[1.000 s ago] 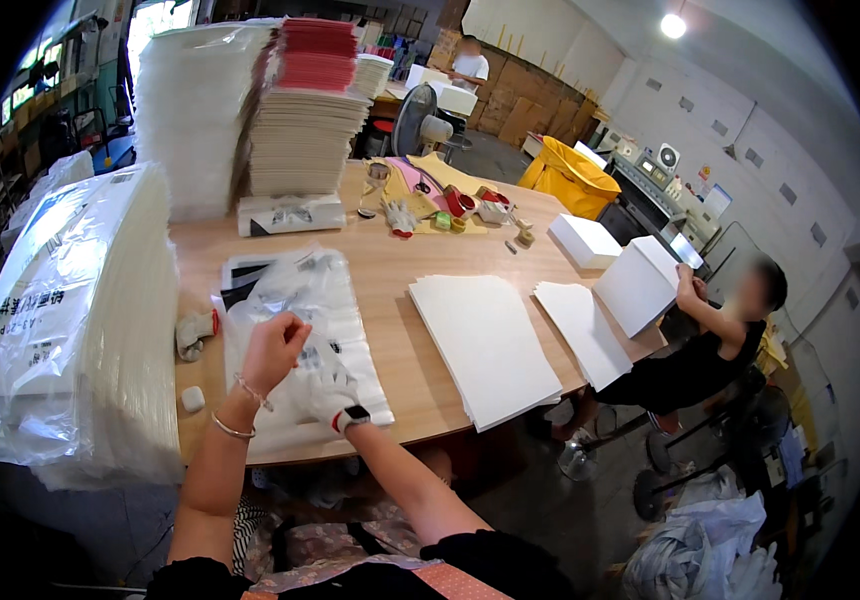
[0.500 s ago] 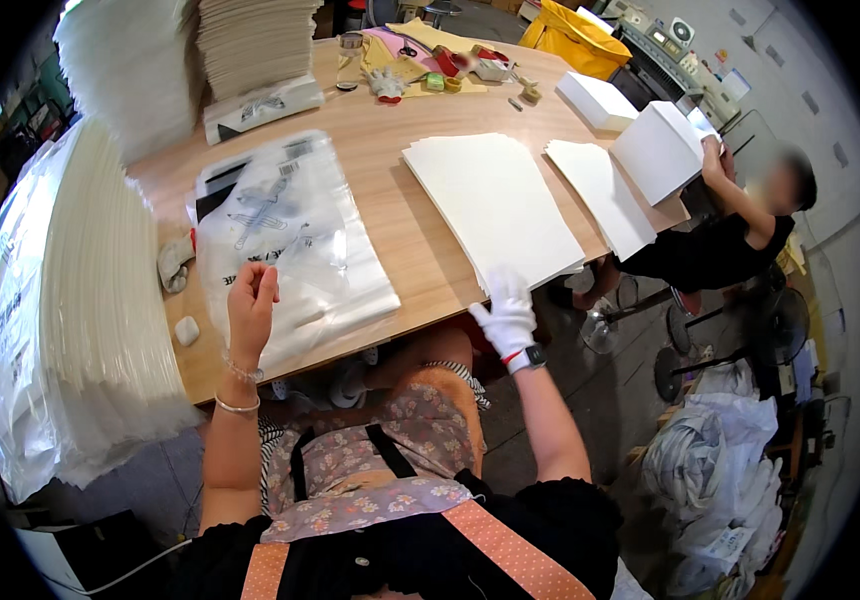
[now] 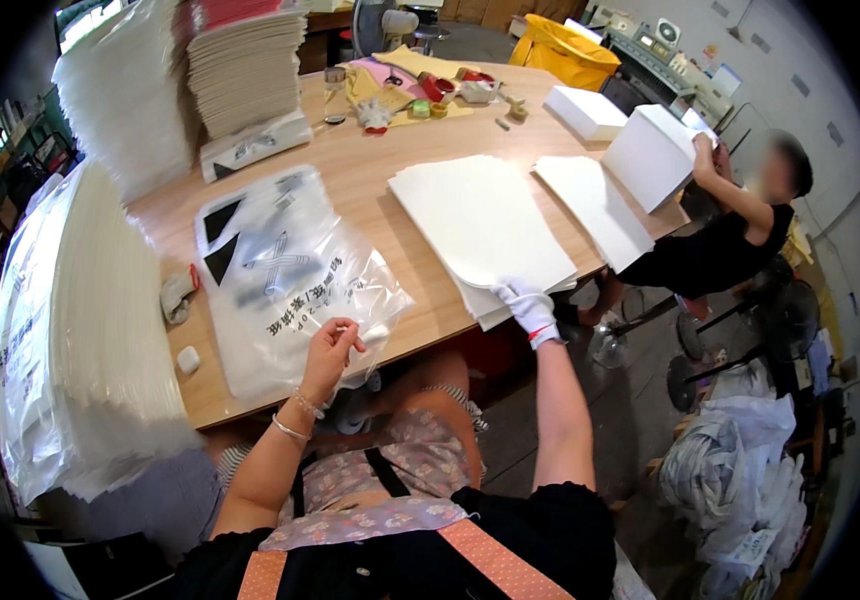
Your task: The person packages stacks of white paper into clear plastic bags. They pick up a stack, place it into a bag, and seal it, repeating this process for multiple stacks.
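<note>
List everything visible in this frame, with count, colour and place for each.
clear plastic bags: a pile, printed, table front left
white sheets: one stack, table centre
white sheets farther right: one stack, by co-worker
tall paper stacks: several, white, table rear left
bagged white bundle: one, far left
co-worker: one, black top, holding white block
left hand: bare, pinching a bag edge
right hand: white glove, on sheet corner

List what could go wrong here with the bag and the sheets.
The left hand pinches only the edge of the plastic bag, whose near end hangs past the table edge, so it may slide off. The gloved right hand grips the corner of the white sheets, which overhang the edge; pulling could fan or drop them.
</note>
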Demonstrator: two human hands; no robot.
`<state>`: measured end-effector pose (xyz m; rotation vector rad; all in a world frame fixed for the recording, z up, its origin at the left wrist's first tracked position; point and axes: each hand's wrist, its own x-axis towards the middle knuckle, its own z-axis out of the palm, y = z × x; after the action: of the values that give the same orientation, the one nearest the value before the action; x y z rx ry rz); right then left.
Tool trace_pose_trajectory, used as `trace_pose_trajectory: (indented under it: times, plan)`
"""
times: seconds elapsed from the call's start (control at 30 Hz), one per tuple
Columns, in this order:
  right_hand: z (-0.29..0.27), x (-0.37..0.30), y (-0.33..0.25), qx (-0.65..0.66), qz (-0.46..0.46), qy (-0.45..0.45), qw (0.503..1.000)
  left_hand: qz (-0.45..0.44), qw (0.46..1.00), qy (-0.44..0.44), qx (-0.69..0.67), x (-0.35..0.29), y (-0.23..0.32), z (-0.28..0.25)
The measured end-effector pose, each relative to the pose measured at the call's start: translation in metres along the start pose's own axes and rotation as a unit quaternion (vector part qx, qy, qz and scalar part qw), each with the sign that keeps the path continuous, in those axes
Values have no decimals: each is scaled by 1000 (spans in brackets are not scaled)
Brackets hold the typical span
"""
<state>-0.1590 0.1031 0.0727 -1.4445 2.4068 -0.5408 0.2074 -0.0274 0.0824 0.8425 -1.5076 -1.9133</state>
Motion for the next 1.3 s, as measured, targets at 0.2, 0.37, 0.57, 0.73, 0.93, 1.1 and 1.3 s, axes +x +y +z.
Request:
trace_pose_trajectory:
  times: [0.2, 0.37, 0.57, 0.73, 0.93, 1.1, 1.3]
  plan:
    - [24, -71, -123, 92, -199, 82, 972, -169, 951, -133, -225, 16, -40, 50]
    - [34, -116, -135, 98, -249, 134, 954, -205, 957, -156, -132, -5, -46, 9]
    - [125, -138, -60, 720, 142, -39, 678, 51, 939, -153, 304, -25, -44, -24]
    - [133, -148, -163, 673, 89, 29, 734, 101, 771, -97, 621, -92, -28, 67]
    - [138, -133, -161, 545, 60, 95, 831, 223, 903, -114, 349, -61, -32, 6]
    - [80, -154, -144, 460, 13, 43, 887, 55, 997, 9, -50, -38, 62, -57]
    - [44, -165, -162, 221, -140, 93, 961, -13, 917, 40, -398, -22, 52, -127]
